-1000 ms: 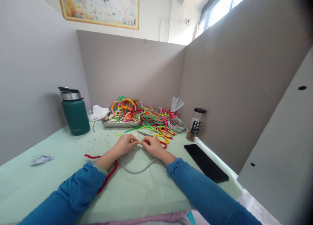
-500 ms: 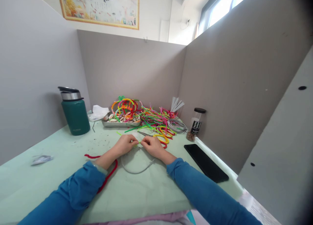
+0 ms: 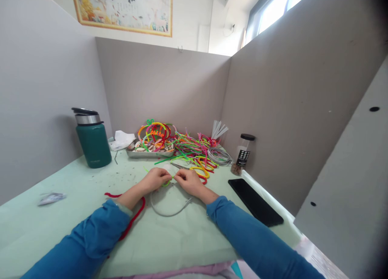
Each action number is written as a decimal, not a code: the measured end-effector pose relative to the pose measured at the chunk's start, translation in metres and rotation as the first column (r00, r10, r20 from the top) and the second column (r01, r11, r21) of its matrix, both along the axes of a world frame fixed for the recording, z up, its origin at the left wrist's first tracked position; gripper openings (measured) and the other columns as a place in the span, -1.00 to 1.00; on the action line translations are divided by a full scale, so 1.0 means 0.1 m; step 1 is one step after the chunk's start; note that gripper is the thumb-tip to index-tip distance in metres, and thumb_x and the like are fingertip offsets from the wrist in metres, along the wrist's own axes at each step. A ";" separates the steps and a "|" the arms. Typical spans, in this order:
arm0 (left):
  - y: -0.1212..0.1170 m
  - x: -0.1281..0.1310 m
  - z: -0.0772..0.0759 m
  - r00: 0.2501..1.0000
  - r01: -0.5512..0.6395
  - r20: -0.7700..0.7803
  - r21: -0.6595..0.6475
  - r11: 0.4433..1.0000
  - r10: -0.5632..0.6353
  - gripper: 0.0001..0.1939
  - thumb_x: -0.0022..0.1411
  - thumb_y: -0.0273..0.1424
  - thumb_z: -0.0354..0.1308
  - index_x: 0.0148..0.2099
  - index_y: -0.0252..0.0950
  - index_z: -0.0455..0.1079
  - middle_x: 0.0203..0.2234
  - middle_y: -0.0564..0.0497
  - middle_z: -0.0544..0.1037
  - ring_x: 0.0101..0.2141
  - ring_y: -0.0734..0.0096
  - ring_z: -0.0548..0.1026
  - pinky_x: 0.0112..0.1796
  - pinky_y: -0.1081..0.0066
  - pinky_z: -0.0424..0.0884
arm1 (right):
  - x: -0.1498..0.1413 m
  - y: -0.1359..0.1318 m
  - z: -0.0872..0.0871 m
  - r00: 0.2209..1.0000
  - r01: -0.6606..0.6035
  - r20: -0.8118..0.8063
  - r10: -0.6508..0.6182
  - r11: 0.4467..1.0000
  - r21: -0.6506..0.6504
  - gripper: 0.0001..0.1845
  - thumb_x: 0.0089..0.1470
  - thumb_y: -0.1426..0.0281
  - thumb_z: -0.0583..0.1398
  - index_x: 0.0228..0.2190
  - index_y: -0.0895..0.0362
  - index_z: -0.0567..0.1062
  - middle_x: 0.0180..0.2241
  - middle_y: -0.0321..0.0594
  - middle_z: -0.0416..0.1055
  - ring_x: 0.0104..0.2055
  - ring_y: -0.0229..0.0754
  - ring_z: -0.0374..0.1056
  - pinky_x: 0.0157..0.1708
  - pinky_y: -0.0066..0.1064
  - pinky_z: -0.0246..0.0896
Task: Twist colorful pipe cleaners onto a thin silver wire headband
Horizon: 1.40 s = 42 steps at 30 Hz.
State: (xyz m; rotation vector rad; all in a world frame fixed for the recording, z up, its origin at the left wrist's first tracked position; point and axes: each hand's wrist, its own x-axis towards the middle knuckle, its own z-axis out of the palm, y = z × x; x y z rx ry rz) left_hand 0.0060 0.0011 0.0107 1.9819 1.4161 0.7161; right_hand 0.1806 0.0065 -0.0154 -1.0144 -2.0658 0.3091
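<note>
My left hand (image 3: 156, 179) and my right hand (image 3: 190, 181) meet fingertip to fingertip over the table's middle, both in a pinch. Between them runs a yellow-green pipe cleaner (image 3: 166, 184), part of it curving out below my left fingers; the rest is mostly covered. Just below the hands lies a thin grey curved band (image 3: 170, 215). A red pipe cleaner (image 3: 138, 215) passes under my left forearm. Behind my right hand rest scissors (image 3: 178, 166) with yellow handles, partly covered by the hand.
At the back stand a metal tray (image 3: 151, 154) with pipe-cleaner hoops and a heap of coloured pipe cleaners (image 3: 192, 147). Grey coiled wire (image 3: 220, 156) lies beside it. A green bottle (image 3: 94, 145) is left; a clear jar (image 3: 242, 156) and black phone (image 3: 255, 202) are right.
More of the yellow-green pipe cleaner shows below my left fingers, and its far end beyond that hand has shifted. Both hands stay almost in place.
</note>
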 end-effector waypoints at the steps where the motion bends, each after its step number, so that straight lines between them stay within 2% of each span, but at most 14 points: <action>1: 0.00 0.00 0.00 1.000 -0.002 0.005 -0.012 1.000 0.002 -0.67 0.00 -0.14 0.00 -0.54 -0.32 0.28 -0.81 0.18 0.18 -0.80 0.60 0.15 -0.72 0.56 0.03 | 0.00 0.00 0.00 1.000 -0.002 0.000 0.002 1.000 0.002 -0.80 0.01 0.35 0.08 -0.51 0.17 0.45 -0.58 -0.31 0.37 -0.53 -0.34 0.18 -0.53 -0.53 -0.06; 7: -0.03 0.02 0.03 0.998 0.013 0.056 -0.092 0.996 -0.008 -0.67 0.00 -0.15 0.01 -0.58 -0.32 0.21 -0.82 0.20 0.14 -0.81 0.65 0.06 -0.75 0.55 -0.06 | 0.00 0.00 -0.01 1.000 -0.008 0.001 0.008 1.000 0.002 -0.80 0.00 0.35 0.09 -0.51 0.17 0.45 -0.58 -0.32 0.37 -0.54 -0.34 0.18 -0.53 -0.53 -0.06; 12: -0.08 0.02 0.06 0.981 0.085 0.189 -0.186 0.979 -0.049 -0.60 -0.02 -0.07 0.04 -0.59 -0.32 0.16 -0.83 0.19 0.19 -0.82 0.68 0.03 -0.74 0.54 -0.08 | 0.00 -0.01 0.00 1.000 -0.003 0.001 0.003 1.000 0.006 -0.79 0.01 0.34 0.09 -0.51 0.17 0.45 -0.57 -0.32 0.37 -0.54 -0.35 0.18 -0.53 -0.53 -0.06; 15: -0.09 0.01 0.06 0.965 0.127 0.255 -0.232 0.965 -0.066 -0.56 -0.04 -0.02 0.06 -0.60 -0.33 0.17 -0.87 0.21 0.16 -0.83 0.70 0.01 -0.72 0.53 -0.05 | 0.00 -0.01 0.01 1.000 -0.006 0.003 0.006 1.000 0.004 -0.79 0.01 0.33 0.08 -0.51 0.17 0.45 -0.57 -0.32 0.37 -0.54 -0.35 0.18 -0.54 -0.54 -0.06; 22: -0.08 -0.03 0.06 0.921 0.226 0.381 -0.354 0.908 -0.081 -0.60 -0.04 -0.07 0.11 -0.54 -0.35 0.24 -0.91 0.23 0.09 -0.85 0.69 -0.03 -0.75 0.53 -0.08 | 0.00 -0.04 0.04 0.999 -0.038 -0.021 0.038 0.999 -0.011 -0.78 0.02 0.33 0.07 -0.51 0.17 0.44 -0.58 -0.33 0.35 -0.55 -0.36 0.16 -0.54 -0.54 -0.04; 27: -0.07 -0.06 0.07 0.894 0.279 0.441 -0.417 0.865 -0.076 -0.63 -0.03 -0.12 0.13 -0.54 -0.37 0.26 -0.89 0.21 0.12 -0.83 0.72 -0.07 -0.75 0.55 -0.04 | 0.01 -0.06 0.06 0.999 -0.043 -0.014 0.042 0.999 -0.007 -0.78 0.02 0.33 0.07 -0.50 0.17 0.44 -0.58 -0.34 0.35 -0.55 -0.36 0.17 -0.53 -0.54 -0.04; 31: -0.03 -0.09 0.05 0.871 0.345 0.482 -0.464 0.816 -0.094 -0.62 0.03 -0.15 0.10 -0.53 -0.41 0.31 -0.91 0.23 0.04 -0.83 0.72 -0.10 -0.77 0.56 -0.05 | 0.02 -0.07 0.06 0.998 -0.058 -0.012 0.058 0.998 0.005 -0.78 0.03 0.33 0.06 -0.50 0.17 0.44 -0.59 -0.34 0.34 -0.54 -0.36 0.17 -0.54 -0.54 -0.04; 33: -0.02 -0.09 0.03 0.861 0.357 0.500 -0.474 0.805 -0.088 -0.63 0.04 -0.16 0.10 -0.53 -0.42 0.31 -0.89 0.20 0.11 -0.83 0.73 -0.10 -0.77 0.56 -0.06 | 0.02 -0.07 0.06 0.998 -0.059 -0.007 0.059 0.998 0.008 -0.78 0.03 0.33 0.06 -0.50 0.17 0.44 -0.58 -0.34 0.34 -0.54 -0.36 0.17 -0.53 -0.54 -0.04; 37: -0.05 -0.06 0.04 0.870 0.312 0.490 -0.455 0.834 -0.058 -0.67 0.02 -0.19 0.11 -0.46 -0.41 0.29 -0.71 0.05 0.40 -0.83 0.75 -0.05 -0.79 0.56 -0.01 | 0.02 -0.07 0.07 0.999 -0.048 0.002 0.048 0.999 0.004 -0.78 0.03 0.34 0.07 -0.49 0.16 0.45 -0.58 -0.34 0.35 -0.54 -0.35 0.17 -0.53 -0.54 -0.04; 40: -0.09 -0.02 0.06 0.885 0.281 0.461 -0.409 0.868 -0.068 -0.66 0.02 -0.17 0.09 -0.40 -0.41 0.29 -0.65 0.02 0.45 -0.83 0.75 -0.03 -0.79 0.56 0.05 | 0.02 -0.07 0.06 0.999 -0.043 -0.002 0.043 0.999 -0.004 -0.78 0.03 0.34 0.07 -0.49 0.16 0.46 -0.58 -0.34 0.36 -0.54 -0.35 0.18 -0.53 -0.54 -0.03; 42: -0.11 0.00 0.07 0.894 0.271 0.440 -0.388 0.881 -0.081 -0.65 0.02 -0.15 0.08 -0.42 -0.40 0.28 -0.70 0.06 0.42 -0.84 0.74 -0.03 -0.79 0.55 0.06 | 0.02 -0.06 0.05 0.999 -0.039 -0.007 0.039 0.999 -0.005 -0.78 0.02 0.34 0.07 -0.50 0.16 0.46 -0.58 -0.33 0.36 -0.54 -0.35 0.18 -0.53 -0.54 -0.03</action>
